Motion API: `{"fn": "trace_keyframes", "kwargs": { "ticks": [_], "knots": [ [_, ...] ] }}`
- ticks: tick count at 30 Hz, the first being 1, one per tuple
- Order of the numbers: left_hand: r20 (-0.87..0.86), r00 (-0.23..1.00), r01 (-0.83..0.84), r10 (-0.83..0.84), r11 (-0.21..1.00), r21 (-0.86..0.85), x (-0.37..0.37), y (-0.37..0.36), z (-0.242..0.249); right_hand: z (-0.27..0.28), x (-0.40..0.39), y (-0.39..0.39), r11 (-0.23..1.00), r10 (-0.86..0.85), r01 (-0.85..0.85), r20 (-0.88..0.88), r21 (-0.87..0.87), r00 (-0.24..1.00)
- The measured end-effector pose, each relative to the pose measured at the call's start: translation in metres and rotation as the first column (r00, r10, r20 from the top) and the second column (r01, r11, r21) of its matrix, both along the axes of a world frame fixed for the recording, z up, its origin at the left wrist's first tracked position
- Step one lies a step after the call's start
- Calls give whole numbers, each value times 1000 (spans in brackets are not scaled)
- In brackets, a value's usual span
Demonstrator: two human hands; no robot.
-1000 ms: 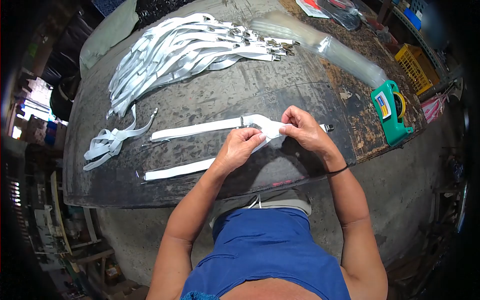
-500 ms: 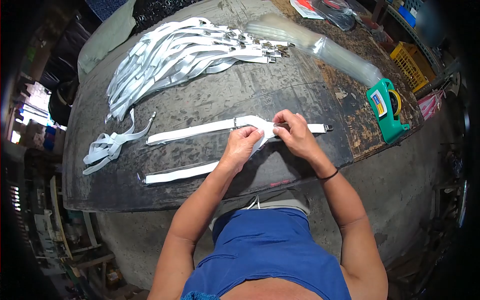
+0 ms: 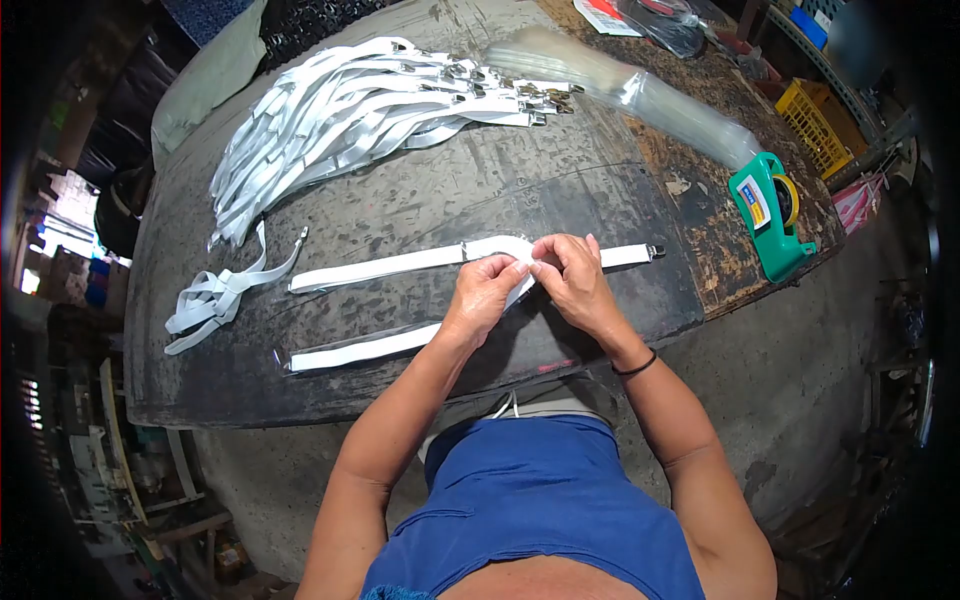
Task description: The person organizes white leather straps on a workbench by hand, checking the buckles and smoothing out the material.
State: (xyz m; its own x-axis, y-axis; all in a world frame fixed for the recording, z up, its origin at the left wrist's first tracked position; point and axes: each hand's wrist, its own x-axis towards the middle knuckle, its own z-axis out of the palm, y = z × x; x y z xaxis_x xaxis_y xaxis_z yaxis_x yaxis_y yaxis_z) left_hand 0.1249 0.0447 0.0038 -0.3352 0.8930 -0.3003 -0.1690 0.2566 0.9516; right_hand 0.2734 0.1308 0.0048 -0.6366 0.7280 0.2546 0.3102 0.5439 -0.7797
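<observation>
A white strap with metal clips (image 3: 380, 266) lies on the dark tabletop, its two long arms reaching left and a short end reaching right to a clip. My left hand (image 3: 484, 292) pinches the strap near where its arms meet. Close beside it, my right hand (image 3: 577, 280) pinches the same part, thumb and forefinger together. The fingertips of both hands nearly touch, and they hide the join between them. Clear film shows along the lower arm of the strap.
A large pile of white straps (image 3: 340, 115) lies at the back. One tangled strap (image 3: 215, 298) is at the left. A roll of clear plastic (image 3: 680, 115), a green tape dispenser (image 3: 765, 220) and a yellow crate (image 3: 815, 130) are on the right.
My right hand has moved slightly left, closer to my left hand. The strap's upper arm has shifted a little to the left with it.
</observation>
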Motion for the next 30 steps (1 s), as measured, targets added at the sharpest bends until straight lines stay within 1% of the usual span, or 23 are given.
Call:
{"fn": "trace_keyframes", "kwargs": {
  "ticks": [3,5,7,10,12,13,14,15,16,17,19,20,22,23,25,26,27,29,30],
  "knots": [
    [-16,1000,8,-8,1000,-13,0,0,0,-3,0,0,1000,-5,5,-17,-6,1000],
    [-22,1000,9,-9,1000,1,0,0,-4,-4,-1,-2,998,2,1,-44,67,999],
    [-27,1000,10,-10,1000,17,0,1,-8,-5,-2,-3,996,-5,9,-47,91,999],
    [-67,998,20,-18,999,28,0,0,-11,-9,-3,-4,990,-5,13,-55,140,998],
    [-146,988,59,-57,998,13,-1,0,-6,-17,-4,-3,986,1,9,-60,165,998],
    [-146,988,60,-58,998,11,-3,-1,0,-22,-4,-2,984,4,-1,-20,177,1000],
    [-463,874,136,-146,989,-55,-7,-4,9,-25,-4,-1,982,7,-11,20,190,1000],
    [-720,656,185,-229,973,-141,-13,-6,16,-25,-3,0,982,6,-9,21,188,1000],
    [-789,588,122,-175,984,-127,-20,-8,20,-25,-3,1,972,10,-24,62,233,998],
    [-879,444,89,-173,985,-149,-30,-7,27,-26,-3,1,961,14,-42,103,274,995],
    [-975,205,170,82,978,118,-52,-3,19,-27,-7,3,955,-6,-26,108,295,994],
    [-976,200,164,82,980,116,-60,1,11,-27,-9,4,946,-30,-8,113,324,993],
    [-987,144,360,69,926,117,-71,6,1,-28,-10,5,943,-26,-6,94,332,995],
    [-987,144,359,71,926,119,-74,3,-4,-28,-9,7,940,-31,2,80,341,996],
    [-997,70,375,-10,927,17,-73,-6,-6,-29,-8,9,938,-13,-13,73,345,997],
    [-996,75,381,-52,924,-20,-74,-9,-6,-29,-7,10,937,9,-32,67,347,998],
    [-995,78,387,-58,922,-23,-73,-10,1,-30,-5,12,939,3,-27,71,342,997],
    [-982,92,394,-164,912,-115,-73,-12,15,-29,-2,21,935,159,-176,81,306,984],
    [-970,176,414,-167,907,-81,-78,-7,9,-28,-2,24,929,185,-206,97,308,978]
  ]
}}
